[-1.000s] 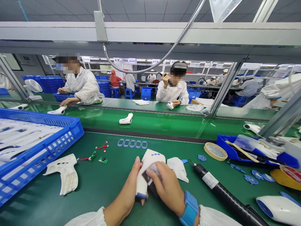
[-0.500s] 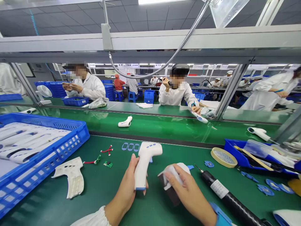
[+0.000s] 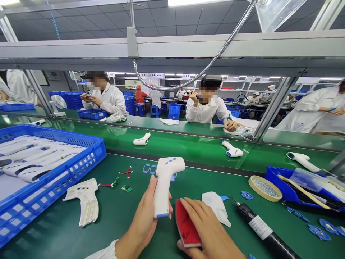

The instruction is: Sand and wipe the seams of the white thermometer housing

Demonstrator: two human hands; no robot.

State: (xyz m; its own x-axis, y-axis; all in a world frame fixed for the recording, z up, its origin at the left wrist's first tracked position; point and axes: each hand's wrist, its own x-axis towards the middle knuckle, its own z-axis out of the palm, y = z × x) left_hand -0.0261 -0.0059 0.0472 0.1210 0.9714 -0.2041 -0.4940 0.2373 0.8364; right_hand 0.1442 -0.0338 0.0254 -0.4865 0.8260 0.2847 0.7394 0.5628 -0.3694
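Note:
My left hand (image 3: 147,212) is wrapped round the handle of a white gun-shaped thermometer (image 3: 163,187), held upright with its head to the right and its blue-edged base down. Beside it, my right hand (image 3: 206,226) grips a small red pad (image 3: 187,225) with a pale edge; the fingers lie over its far side. A crumpled white cloth (image 3: 215,207) rests on the bench just beyond the right hand. To the left lies an open white thermometer shell half (image 3: 87,201), near a small green circuit board (image 3: 126,188) and red wires (image 3: 125,172).
A blue crate (image 3: 88,162) of white housings fills the left. On the right are a black electric screwdriver (image 3: 265,230), a round tray of screws (image 3: 265,188), blue parts (image 3: 319,232) and a blue tool bin (image 3: 299,190). Thermometers (image 3: 233,149) lie on the green belt; co-workers sit opposite.
My right hand has let go of the white cloth, now on the bench, and holds the red pad. The co-worker opposite has released a thermometer onto the belt. The view has shifted slightly left.

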